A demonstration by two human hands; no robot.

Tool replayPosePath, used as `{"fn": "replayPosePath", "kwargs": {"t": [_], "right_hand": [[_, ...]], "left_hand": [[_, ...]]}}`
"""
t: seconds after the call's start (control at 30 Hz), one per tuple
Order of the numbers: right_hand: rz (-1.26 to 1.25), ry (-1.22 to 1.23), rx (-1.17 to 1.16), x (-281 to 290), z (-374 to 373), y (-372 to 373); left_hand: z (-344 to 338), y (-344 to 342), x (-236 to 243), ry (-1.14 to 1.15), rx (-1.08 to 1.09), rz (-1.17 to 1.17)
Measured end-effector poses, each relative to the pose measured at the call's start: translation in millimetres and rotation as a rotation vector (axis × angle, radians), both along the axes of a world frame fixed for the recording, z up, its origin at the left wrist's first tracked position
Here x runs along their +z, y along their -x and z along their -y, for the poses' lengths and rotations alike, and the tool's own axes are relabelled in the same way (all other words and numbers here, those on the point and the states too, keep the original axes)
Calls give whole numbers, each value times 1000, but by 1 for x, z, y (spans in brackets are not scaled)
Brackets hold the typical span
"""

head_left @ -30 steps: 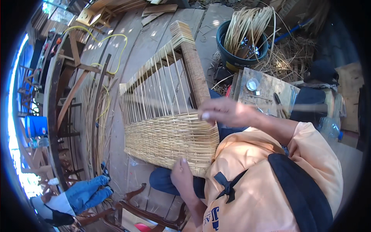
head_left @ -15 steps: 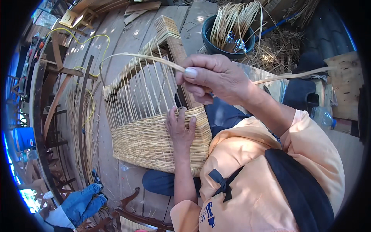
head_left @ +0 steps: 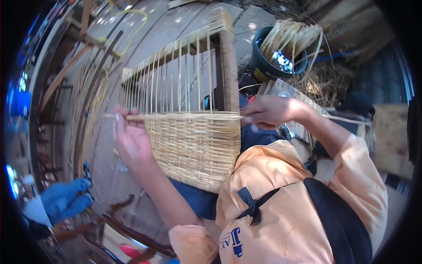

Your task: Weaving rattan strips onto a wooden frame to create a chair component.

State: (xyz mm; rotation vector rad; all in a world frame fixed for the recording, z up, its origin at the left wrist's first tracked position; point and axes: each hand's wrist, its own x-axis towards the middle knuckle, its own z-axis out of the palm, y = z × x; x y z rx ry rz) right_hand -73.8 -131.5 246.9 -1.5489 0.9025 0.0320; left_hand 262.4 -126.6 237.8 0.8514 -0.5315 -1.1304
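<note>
A chair panel [head_left: 191, 149] stands propped against my lap, a wooden frame with pale cane tightly woven across its lower part and bare upright strands above. A long light cane strip [head_left: 193, 115] lies horizontally along the top of the woven band. At the panel's left edge, my left hand [head_left: 132, 132], slightly blurred, has its fingers closed on this strip. My right hand [head_left: 268, 112] pinches it just beyond the right post, with a loose length trailing out to the right.
A dark bucket of cane [head_left: 274, 66] stands behind, right, near a scrap board [head_left: 281, 88] and plywood [head_left: 391, 141]. Long canes [head_left: 88, 114] and a yellow cord [head_left: 132, 13] lie left. A person's jeans-clad legs [head_left: 66, 198] and carved wooden furniture [head_left: 136, 237] are at lower left.
My right hand has lowered from above the panel to beside the post. My left hand has moved leftward from the weave's middle-right to the left edge and now grips the strip.
</note>
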Motion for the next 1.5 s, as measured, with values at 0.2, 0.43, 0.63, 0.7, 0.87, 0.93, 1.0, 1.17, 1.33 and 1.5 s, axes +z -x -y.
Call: {"fn": "replayPosePath", "kwargs": {"t": [0.2,0.43,0.63,0.7,0.87,0.93,1.0,1.17,1.33,1.5], "right_hand": [[-200,-113,-176,-16,-30,60],[-141,-239,-165,-31,-40,72],[-84,-15,-128,-22,-31,45],[35,33,-322,-17,-27,25],[477,-45,-746,-9,5,-33],[509,109,-744,-4,17,-31],[281,80,-668,12,16,-18],[-133,215,-482,-3,-22,33],[-269,-18,-494,35,-42,21],[-201,-193,-562,69,-60,36]], "left_hand": [[0,18,-50,-198,-64,29],[3,25,-115,-267,-108,-84],[-9,100,-92,-304,-153,24],[-32,153,-76,-253,-372,146],[-79,217,-81,-211,-865,373],[-74,210,-79,356,-858,822],[-73,192,-69,-21,-1034,891],[-17,116,-58,-291,-408,1062],[23,100,-111,-176,-193,1558],[39,126,-117,-128,-273,1645]]}}
